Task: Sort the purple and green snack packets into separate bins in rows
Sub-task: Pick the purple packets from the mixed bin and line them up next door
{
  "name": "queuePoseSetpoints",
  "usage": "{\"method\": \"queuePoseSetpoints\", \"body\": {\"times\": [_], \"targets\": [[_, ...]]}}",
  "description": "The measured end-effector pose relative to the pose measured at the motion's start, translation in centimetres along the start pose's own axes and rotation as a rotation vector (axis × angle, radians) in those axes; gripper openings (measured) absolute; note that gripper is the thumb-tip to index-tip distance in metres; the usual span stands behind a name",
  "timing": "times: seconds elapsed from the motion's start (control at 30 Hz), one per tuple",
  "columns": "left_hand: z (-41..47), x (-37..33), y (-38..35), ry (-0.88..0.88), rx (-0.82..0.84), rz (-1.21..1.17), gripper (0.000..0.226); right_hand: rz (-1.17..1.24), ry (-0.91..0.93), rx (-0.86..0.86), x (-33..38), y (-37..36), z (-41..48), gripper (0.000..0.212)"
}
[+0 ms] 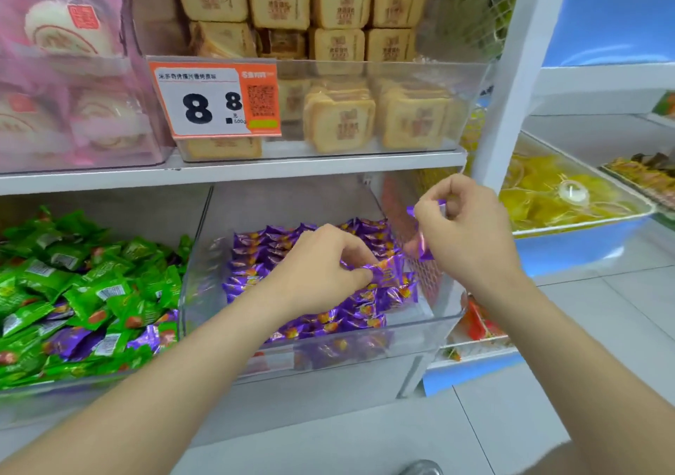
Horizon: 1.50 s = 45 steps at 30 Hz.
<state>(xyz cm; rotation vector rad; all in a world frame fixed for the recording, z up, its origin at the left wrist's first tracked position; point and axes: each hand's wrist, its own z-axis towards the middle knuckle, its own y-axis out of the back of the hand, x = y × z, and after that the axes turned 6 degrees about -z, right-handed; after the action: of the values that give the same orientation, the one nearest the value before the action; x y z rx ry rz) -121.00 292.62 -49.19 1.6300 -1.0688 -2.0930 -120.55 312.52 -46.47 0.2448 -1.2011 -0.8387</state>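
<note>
Left: green bin (91, 398), green packets (95, 284) heaped loose, no rows; several purple strays (71, 345) mixed in near the front edge.

Centre: purple bin (292, 200), purple rows (328, 319) laid flat across the floor, near right corner bare.

Left hand (321, 270) low over the rows, thumb and fingers pinching one purple packet (389, 272) by its edge.

Right hand (471, 230) higher, beside the bin's right wall, fingers curled round a second packet (423, 250), hanging roughly upright.

Step in hand, by judgement: setting purple packets into rows.

Next move, probably: lower the pinched packet flat against the last row, same orientation, then release; bring the second packet down beside it. After that, back left for the strays.

Risk: knocking laid rows askew with the wrist.
</note>
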Motion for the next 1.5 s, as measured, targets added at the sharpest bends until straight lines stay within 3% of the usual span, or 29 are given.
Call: {"method": "queuePoseSetpoints", "body": {"times": [0.1,0.2,0.3,0.57,0.83,1.03,1.13,1.27,1.33,1.43,1.5], "targets": [[2.0,-0.4,-1.8,-0.014,0.078,0.046,0.013,-0.013,0.046,-0.007,-1.9,-0.1,0.9,0.004],[3.7,-0.5,-3.8,-0.007,0.101,0.115,0.012,-0.044,0.085,0.002,-3.3,0.3,1.5,0.018],[4.3,-0.9,-5.5,-0.011,0.115,0.217,0.012,-0.034,0.103,0.042,-3.6,0.9,1.7,0.014],[5.0,-0.9,-8.2,-0.072,0.042,0.416,0.009,-0.067,0.065,0.165,-4.1,1.6,1.5,0.034],[4.6,-0.4,-8.4,0.007,0.03,0.476,0.007,-0.088,0.042,0.214,-4.3,2.0,1.5,0.052],[4.5,-0.7,-7.8,0.008,0.031,0.414,0.014,-0.154,0.046,0.243,-3.8,1.9,1.3,0.057],[4.2,-0.9,-7.3,-0.002,0.049,0.395,0.02,-0.122,-0.025,0.244,-3.5,1.9,1.1,0.048],[3.5,-0.5,-6.4,-0.028,-0.157,0.237,0.054,-0.157,-0.022,0.21,-2.8,2.4,1.0,0.02],[2.8,-0.4,-5.5,-0.151,-0.269,0.057,0.061,-0.189,0.022,0.249,-2.5,2.7,0.9,0.007],[1.4,-1.1,-3.9,-0.326,-0.232,-0.081,0.044,-0.216,0.094,0.382,-2.1,3.2,0.5,0.005],[0.7,-1.5,-3.1,-0.313,-0.153,-0.101,0.025,-0.154,0.131,0.461,-2.0,3.5,0.4,0.012]]}}
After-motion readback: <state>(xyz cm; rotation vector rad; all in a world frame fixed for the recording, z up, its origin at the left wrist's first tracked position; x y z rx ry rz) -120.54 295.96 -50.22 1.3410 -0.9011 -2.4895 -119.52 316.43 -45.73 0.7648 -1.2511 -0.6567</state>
